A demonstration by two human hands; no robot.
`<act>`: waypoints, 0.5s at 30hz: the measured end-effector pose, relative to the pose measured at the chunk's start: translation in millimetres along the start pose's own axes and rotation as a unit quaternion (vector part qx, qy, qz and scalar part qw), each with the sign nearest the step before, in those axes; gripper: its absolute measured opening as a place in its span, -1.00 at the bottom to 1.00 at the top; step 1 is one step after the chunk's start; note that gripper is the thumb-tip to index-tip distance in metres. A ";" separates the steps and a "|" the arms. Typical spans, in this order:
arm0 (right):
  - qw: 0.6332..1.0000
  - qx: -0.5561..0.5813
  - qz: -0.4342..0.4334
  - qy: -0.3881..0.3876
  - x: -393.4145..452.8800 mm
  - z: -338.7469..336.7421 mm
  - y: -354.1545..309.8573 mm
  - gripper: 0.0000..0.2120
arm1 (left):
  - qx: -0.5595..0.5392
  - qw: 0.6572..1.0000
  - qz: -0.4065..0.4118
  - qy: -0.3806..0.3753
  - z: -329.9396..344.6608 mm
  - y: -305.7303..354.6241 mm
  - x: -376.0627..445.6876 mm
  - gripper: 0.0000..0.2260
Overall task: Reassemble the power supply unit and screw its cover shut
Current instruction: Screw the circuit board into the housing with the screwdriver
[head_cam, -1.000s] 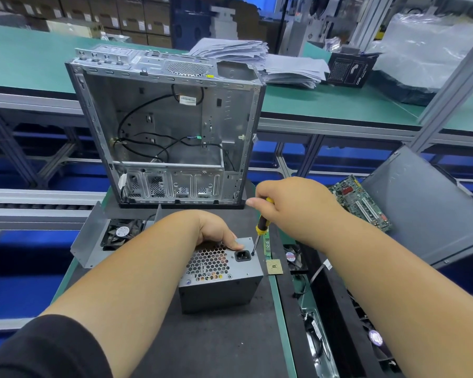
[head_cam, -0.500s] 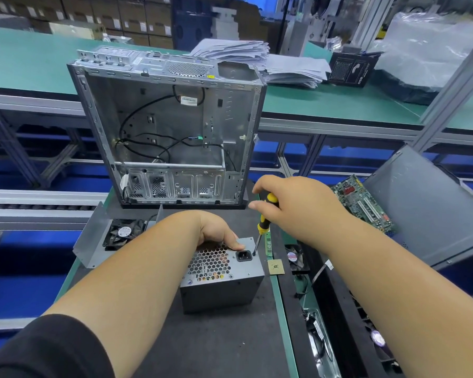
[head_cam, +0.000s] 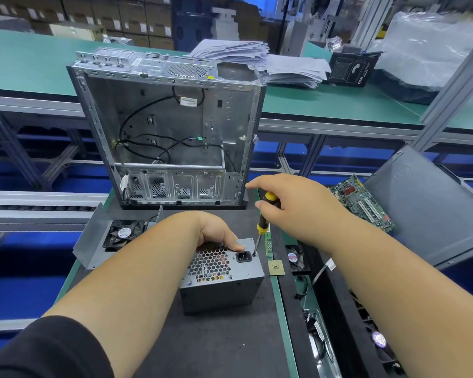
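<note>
A: How far along?

B: The power supply unit (head_cam: 221, 274) sits closed on the worktop (head_cam: 202, 345), just in front of the computer case (head_cam: 167, 126).

A: And the hands?

B: Left hand (head_cam: 216, 233) grips its top; right hand's (head_cam: 289, 205) fingers pinch the screwdriver (head_cam: 264, 218), tip at a corner screw. I'd judge screwing unfinished.

nothing really legible tbh, labels on the case cable tag (head_cam: 188, 101) and fan (head_cam: 124, 232) are too blurry
</note>
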State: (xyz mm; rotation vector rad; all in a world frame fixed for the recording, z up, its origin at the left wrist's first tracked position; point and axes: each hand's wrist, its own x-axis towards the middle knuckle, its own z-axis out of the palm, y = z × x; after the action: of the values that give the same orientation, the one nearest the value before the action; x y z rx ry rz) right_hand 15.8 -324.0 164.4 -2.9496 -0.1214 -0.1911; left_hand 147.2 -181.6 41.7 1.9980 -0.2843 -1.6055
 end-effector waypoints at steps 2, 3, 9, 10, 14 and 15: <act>1.000 -0.013 0.003 -0.007 0.8 0.5 -0.6 -0.73 | -0.003 1.000 0.001 0.000 0.2 0.0 0.4 -0.79; 1.000 -0.021 0.005 -0.010 1.2 0.7 -1.4 -0.77 | -0.004 1.000 0.002 -0.001 0.3 -0.1 0.7 -0.79; 0.999 -0.051 -0.015 -0.007 -0.9 2.9 -8.3 -0.71 | 0.003 1.000 0.003 0.002 -0.6 -0.9 0.7 -0.76; 0.999 -0.032 -0.016 -0.017 -0.4 1.9 -8.4 -0.74 | -0.001 1.000 0.001 -0.003 -0.3 -0.4 0.2 -0.75; 0.999 0.016 -0.013 -0.045 2.3 -3.1 -7.3 -0.64 | 0.001 1.000 0.007 -0.002 0.0 -0.7 0.9 -0.80; 0.999 0.015 -0.015 -0.035 2.1 -3.7 -7.0 -0.63 | 0.003 1.000 0.008 0.000 0.0 -1.2 1.1 -0.81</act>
State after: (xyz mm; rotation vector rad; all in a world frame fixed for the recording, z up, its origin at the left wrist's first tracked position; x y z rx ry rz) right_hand 16.8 -317.6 169.5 -2.9260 -0.1759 -0.0887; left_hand 147.2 -181.2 40.1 1.9966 -0.3050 -1.5965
